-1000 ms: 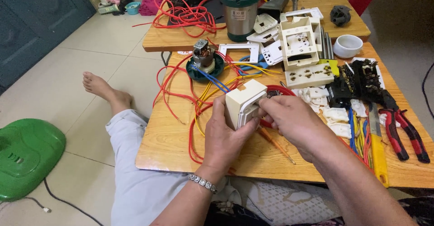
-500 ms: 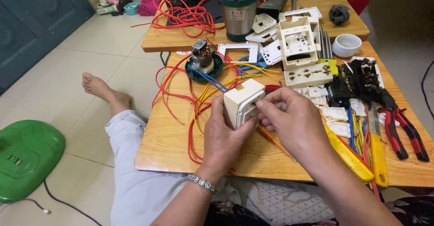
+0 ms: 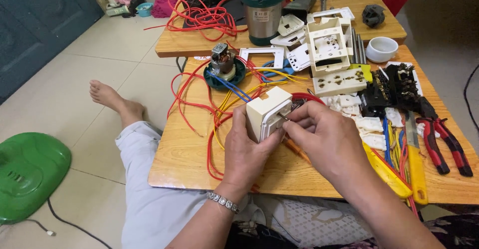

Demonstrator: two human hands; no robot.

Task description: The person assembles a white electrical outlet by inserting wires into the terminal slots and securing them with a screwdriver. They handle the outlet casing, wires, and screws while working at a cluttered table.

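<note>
Cream plastic socket box [image 3: 268, 112] held up just above the wooden table [image 3: 199, 159], near its middle, tilted so the open face points at the right hand. Left hand [image 3: 247, 152] wrapped around the lower back of it, fingers clenched on the box, probably to keep it from twisting. Right hand [image 3: 327, 139] pinched around a thin metal shaft [image 3: 283, 115], looks like a screwdriver tip, poking into the box face; fingertips tight on it. Red and yellow wires [image 3: 219, 114] trailing out from behind the box across the tabletop, so likely already hooked in.

Further out: small motor on a green base [image 3: 223, 69] just behind, white switch plates and frames [image 3: 327, 47] piled at the far side, red-handled pliers [image 3: 444, 139] and a yellow-handled tool [image 3: 416, 169] parked on the right within easy reach. Steel canister with a green rim [image 3: 263, 12] on the far table, wearing a small pale rectangular label on its front. White cup [image 3: 381, 48] beside the plates. Green plastic lid-like thing [image 3: 30, 171] down on the floor.
</note>
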